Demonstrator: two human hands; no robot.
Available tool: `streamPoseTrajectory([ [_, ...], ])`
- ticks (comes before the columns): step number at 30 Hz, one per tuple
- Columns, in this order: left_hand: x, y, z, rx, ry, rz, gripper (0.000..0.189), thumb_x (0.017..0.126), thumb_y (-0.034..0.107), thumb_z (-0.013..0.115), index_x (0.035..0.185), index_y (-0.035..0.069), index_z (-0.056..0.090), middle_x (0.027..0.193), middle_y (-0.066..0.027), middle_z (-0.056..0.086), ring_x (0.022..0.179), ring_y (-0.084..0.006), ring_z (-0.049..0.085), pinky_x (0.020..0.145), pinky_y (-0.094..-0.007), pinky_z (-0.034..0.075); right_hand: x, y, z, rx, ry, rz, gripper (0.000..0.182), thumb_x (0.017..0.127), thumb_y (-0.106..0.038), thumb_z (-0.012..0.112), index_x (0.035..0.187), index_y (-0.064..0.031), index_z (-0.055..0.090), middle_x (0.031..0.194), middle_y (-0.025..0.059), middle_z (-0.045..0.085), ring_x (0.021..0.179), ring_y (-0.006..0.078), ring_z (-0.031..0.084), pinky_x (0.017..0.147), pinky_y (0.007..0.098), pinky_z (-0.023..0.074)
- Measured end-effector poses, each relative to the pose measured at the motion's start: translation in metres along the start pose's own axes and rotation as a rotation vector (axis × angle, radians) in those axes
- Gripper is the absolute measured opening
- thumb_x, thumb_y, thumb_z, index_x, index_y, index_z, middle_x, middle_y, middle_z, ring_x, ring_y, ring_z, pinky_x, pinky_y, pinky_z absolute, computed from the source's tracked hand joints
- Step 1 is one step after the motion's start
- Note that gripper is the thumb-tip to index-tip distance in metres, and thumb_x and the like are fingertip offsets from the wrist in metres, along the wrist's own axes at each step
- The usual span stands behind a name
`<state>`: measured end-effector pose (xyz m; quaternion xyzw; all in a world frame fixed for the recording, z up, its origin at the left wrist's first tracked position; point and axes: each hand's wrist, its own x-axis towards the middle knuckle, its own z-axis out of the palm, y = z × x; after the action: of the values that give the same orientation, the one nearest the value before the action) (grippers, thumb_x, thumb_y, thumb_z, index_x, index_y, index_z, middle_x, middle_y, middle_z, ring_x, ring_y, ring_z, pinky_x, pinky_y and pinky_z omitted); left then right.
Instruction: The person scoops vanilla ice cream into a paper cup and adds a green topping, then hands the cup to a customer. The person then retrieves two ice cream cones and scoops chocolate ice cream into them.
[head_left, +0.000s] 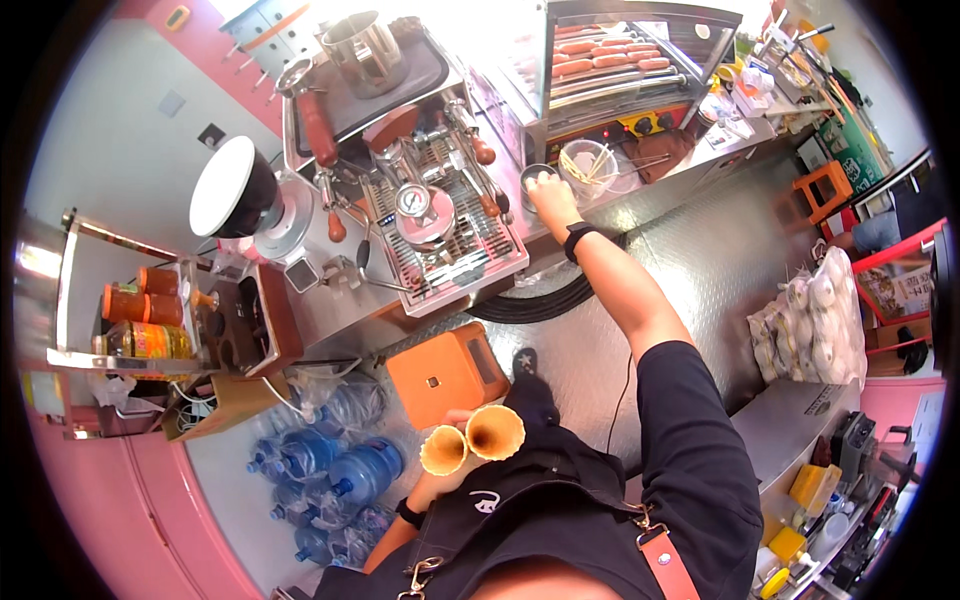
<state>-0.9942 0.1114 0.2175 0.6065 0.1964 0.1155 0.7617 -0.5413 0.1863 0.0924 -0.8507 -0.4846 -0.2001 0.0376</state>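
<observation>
Two empty waffle cones are held upright, side by side, by my left hand close to the front of my dark apron. My right arm reaches out to the counter, where my right hand is at a dark round container beside the espresso machine. Its fingertips are over or inside the container's rim; what they touch is hidden. Just right of that hand stands a clear plastic tub with wooden sticks in it. Behind them, sausages lie on a glass-fronted roller grill.
An orange plastic stool stands on the metal floor before me, with a coiled black hose beyond it. Large blue water bottles crowd the left. A plastic-wrapped stack and a metal counter lie at right.
</observation>
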Motion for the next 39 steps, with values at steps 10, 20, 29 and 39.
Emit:
streamPoseTrajectory([
  [10, 0.095, 0.026, -0.009, 0.222, 0.044, 0.015, 0.044, 0.083, 0.007, 0.071, 0.116, 0.002, 0.044, 0.107, -0.0055, 0.060, 0.097, -0.0120, 0.058, 0.085, -0.0266, 0.047, -0.014, 0.007, -0.046, 1.085, 0.073, 0.800, 0.022, 0.088, -0.018, 0.059, 0.100, -0.0010, 0.052, 0.062, 0.0140, 0.061, 0.053, 0.0246, 0.062, 0.045, 0.0350, 0.0474],
  [20, 0.098, -0.041, -0.009, 0.015, 0.175, -0.263, 0.041, 0.081, 0.008, 0.072, 0.113, 0.005, 0.046, 0.106, -0.0059, 0.058, 0.099, -0.0143, 0.057, 0.087, -0.0286, 0.046, -0.136, -0.002, 0.031, 1.700, -0.089, 0.849, 0.027, 0.088, -0.019, 0.066, 0.104, -0.0014, 0.053, 0.082, 0.0061, 0.061, 0.068, 0.0175, 0.059, 0.063, 0.0278, 0.0476],
  [29, 0.082, -0.064, 0.100, -0.275, 0.403, 0.003, 0.049, 0.081, 0.021, 0.075, 0.108, 0.012, 0.035, 0.085, -0.0143, 0.060, 0.072, -0.0269, 0.059, 0.073, -0.0430, 0.048, -0.113, 0.020, 0.138, 0.554, 0.021, -0.876, 0.008, 0.073, -0.012, 0.055, 0.078, -0.0060, 0.055, 0.084, 0.0082, 0.056, 0.088, 0.0239, 0.055, 0.090, 0.0346, 0.0444],
  [39, 0.086, -0.097, 0.150, -0.200, 0.467, -0.227, 0.060, 0.077, 0.035, 0.077, 0.113, 0.013, 0.035, 0.075, -0.0055, 0.050, 0.065, -0.0145, 0.043, 0.059, -0.0272, 0.033, -0.099, -0.047, 0.223, 0.044, -0.252, -0.737, 0.023, 0.083, -0.016, 0.052, 0.093, -0.0102, 0.072, 0.097, 0.0077, 0.068, 0.102, 0.0242, 0.060, 0.087, 0.0365, 0.0427],
])
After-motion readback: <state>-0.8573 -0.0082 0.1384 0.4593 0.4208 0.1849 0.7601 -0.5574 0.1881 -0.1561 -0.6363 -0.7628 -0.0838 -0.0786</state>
